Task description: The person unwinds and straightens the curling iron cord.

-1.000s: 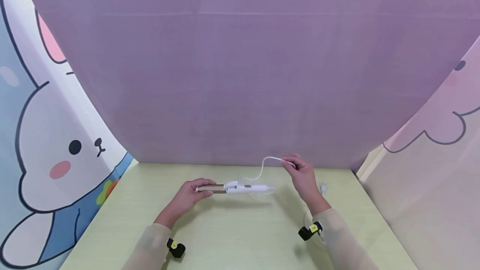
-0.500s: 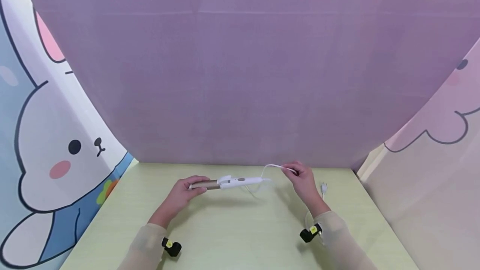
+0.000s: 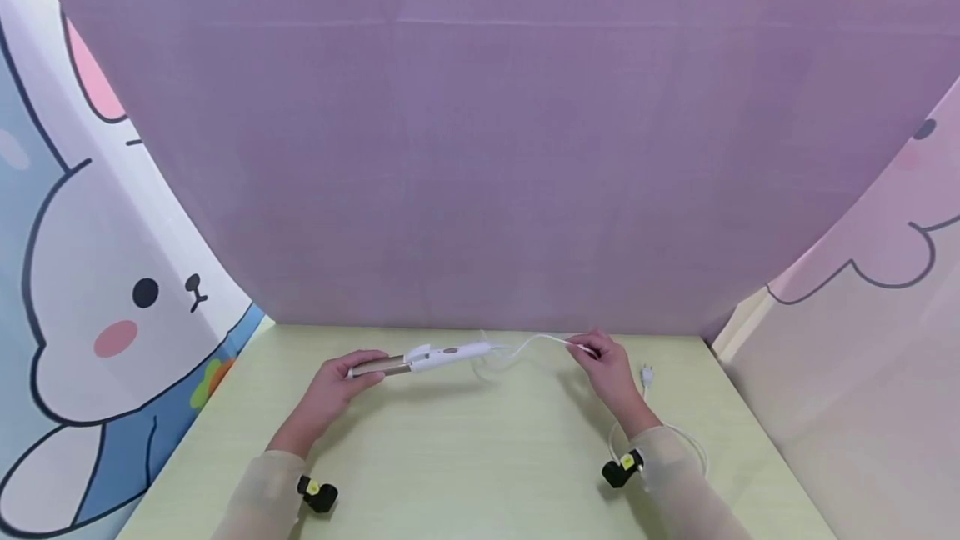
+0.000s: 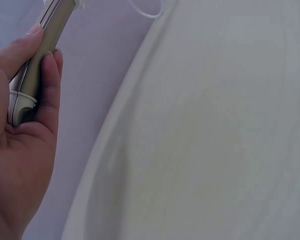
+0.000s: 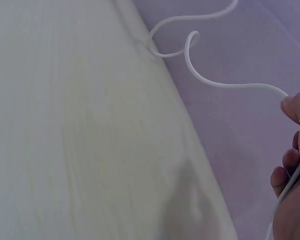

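Note:
My left hand [image 3: 327, 390] grips the gold barrel end of a white curling iron [image 3: 450, 354], thumb on one side and fingers on the other. In the left wrist view the curling iron [image 4: 46, 47] runs up out of the frame from that hand [image 4: 27, 135]. Its white handle points right, raised over the table. From the handle's end a white cord [image 3: 536, 337] curves across to my right hand [image 3: 611, 373], which pinches it. Up close in the right wrist view, the cord [image 5: 225, 85] forms a loose loop and passes through the curled fingers of the right hand [image 5: 295, 150].
The cord's white plug [image 3: 647, 375] lies on the pale table [image 3: 480, 457] just right of my right hand. More cord curves on the table beside the right sleeve. A purple cloth [image 3: 480, 148] rises behind the table's far edge, with cartoon-printed panels at both sides.
My left hand has moved left with the curling iron, whose handle end now tilts up. The cord between the hands is drawn out longer. My right hand has lowered slightly, still pinching it.

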`<action>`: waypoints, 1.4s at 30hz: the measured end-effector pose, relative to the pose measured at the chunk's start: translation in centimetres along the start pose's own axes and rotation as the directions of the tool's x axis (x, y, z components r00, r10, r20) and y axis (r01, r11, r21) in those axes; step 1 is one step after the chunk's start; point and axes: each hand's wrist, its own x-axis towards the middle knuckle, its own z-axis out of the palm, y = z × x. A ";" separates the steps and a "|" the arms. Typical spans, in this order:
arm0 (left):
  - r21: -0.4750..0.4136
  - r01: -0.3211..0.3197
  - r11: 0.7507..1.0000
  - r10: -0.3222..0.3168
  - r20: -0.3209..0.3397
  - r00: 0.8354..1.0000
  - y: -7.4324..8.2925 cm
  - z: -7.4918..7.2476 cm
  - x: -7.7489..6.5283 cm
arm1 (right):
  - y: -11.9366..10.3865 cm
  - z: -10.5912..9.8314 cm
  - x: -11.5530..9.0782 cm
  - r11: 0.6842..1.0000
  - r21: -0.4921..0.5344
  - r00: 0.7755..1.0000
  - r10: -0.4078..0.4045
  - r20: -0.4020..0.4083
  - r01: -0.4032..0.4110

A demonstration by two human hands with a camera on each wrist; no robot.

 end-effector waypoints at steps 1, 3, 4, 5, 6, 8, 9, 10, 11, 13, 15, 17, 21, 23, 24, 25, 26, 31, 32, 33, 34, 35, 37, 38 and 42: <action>0.008 0.006 1.000 -0.006 -0.004 1.000 -0.2 -0.2 -0.1 | 0.1 0.0 0.0 1.000 -0.007 1.000 0.002 0.000 -0.002; 0.032 0.007 0.999 -0.007 0.004 1.000 -0.7 -0.8 -0.2 | 0.6 -0.1 -0.1 1.000 -0.015 1.000 0.006 0.005 -0.006; 0.048 0.001 0.999 -0.002 0.009 1.000 -0.9 -1.0 -0.3 | 0.7 -0.1 -0.2 1.000 -0.015 1.000 0.012 0.007 -0.012; 0.057 0.002 0.998 -0.003 0.014 1.000 -1.1 -1.2 -0.3 | 0.9 -0.1 -0.2 1.000 -0.016 1.000 0.017 0.009 -0.017; 0.070 -0.001 0.998 -0.001 0.022 1.000 -1.3 -1.4 -0.4 | 1.1 -0.2 -0.2 1.000 -0.021 1.000 0.020 0.012 -0.020; 0.091 -0.005 0.996 0.002 0.038 0.999 -1.6 -1.8 -0.5 | 1.3 -0.3 -0.3 0.999 -0.035 1.000 0.017 0.025 -0.017; 0.104 -0.005 0.995 0.000 0.045 0.999 -1.7 -2.0 -0.6 | 1.4 -0.3 -0.3 0.999 -0.042 0.999 0.019 0.029 -0.018; 0.109 0.002 0.994 -0.007 0.049 0.999 -1.8 -2.2 -0.6 | 1.6 -0.4 -0.4 0.998 -0.054 0.999 0.019 0.032 -0.017; 0.115 0.016 0.993 -0.022 0.055 0.998 -1.9 -2.4 -0.7 | 1.6 -0.4 -0.4 0.998 -0.062 0.999 0.027 0.038 -0.024; 0.122 0.036 0.992 -0.045 0.074 0.996 -2.1 -2.8 -0.9 | 1.9 -0.6 -0.5 0.996 -0.078 0.997 0.048 0.055 -0.044; 0.126 0.060 0.990 -0.072 0.087 0.994 -2.3 -3.1 -1.1 | 2.5 -0.7 -0.5 0.993 -0.090 0.995 0.076 0.069 -0.070; 0.129 0.081 0.988 -0.094 0.099 0.991 -2.4 -3.4 -1.3 | 3.5 -1.0 -0.5 0.990 -0.107 0.990 0.104 0.097 -0.093; 0.150 0.083 0.985 -0.100 0.109 0.989 -2.6 -4.0 -1.5 | 5.6 -1.6 -0.4 0.984 -0.142 0.981 0.126 0.148 -0.105; 0.159 0.077 0.984 -0.096 0.116 0.989 -2.6 -4.2 -1.5 | 6.3 -1.8 -0.4 0.983 -0.149 0.977 0.135 0.168 -0.110; 0.162 0.074 0.984 -0.093 0.118 0.989 -2.5 -4.3 -1.5 | 6.5 -1.9 -0.4 0.982 -0.150 0.975 0.140 0.172 -0.115; 0.163 0.072 0.984 -0.093 0.121 0.988 -2.4 -4.3 -1.5 | 6.7 -2.0 -0.4 0.981 -0.151 0.973 0.146 0.178 -0.120; 0.170 0.067 0.983 -0.089 0.127 0.988 -2.4 -4.4 -1.4 | 6.8 -2.0 -0.4 0.981 -0.153 0.972 0.150 0.182 -0.123; 0.188 0.064 0.980 -0.089 0.130 0.988 -2.5 -4.7 -1.1 | 7.4 -2.4 -0.6 0.975 -0.168 0.964 0.175 0.201 -0.142; 0.193 0.059 0.979 -0.085 0.130 0.988 -2.5 -4.8 -1.1 | 7.5 -2.4 -0.7 0.975 -0.168 0.962 0.180 0.204 -0.147; 0.191 0.059 0.980 -0.085 0.129 0.988 -2.6 -4.8 -1.1 | 7.6 -2.4 -0.7 0.974 -0.166 0.960 0.188 0.207 -0.155; 0.191 0.051 0.980 -0.077 0.134 0.988 -2.7 -4.9 -1.1 | 7.6 -2.5 -0.8 0.974 -0.164 0.959 0.190 0.211 -0.157; 0.193 0.043 0.980 -0.071 0.138 0.988 -2.9 -5.0 -1.2 | 7.7 -2.5 -0.8 0.973 -0.166 0.957 0.193 0.215 -0.159; 0.200 0.039 0.979 -0.069 0.144 0.987 -3.0 -5.2 -1.2 | 7.8 -2.6 -0.9 0.970 -0.180 0.955 0.202 0.217 -0.165; 0.202 0.046 0.978 -0.076 0.145 0.987 -3.0 -5.3 -1.3 | 7.8 -2.5 -0.9 0.968 -0.190 0.955 0.206 0.215 -0.166; 0.218 0.077 0.973 -0.110 0.142 0.984 -2.9 -5.6 -1.2 | 7.9 -2.5 -1.0 0.957 -0.234 0.950 0.224 0.216 -0.172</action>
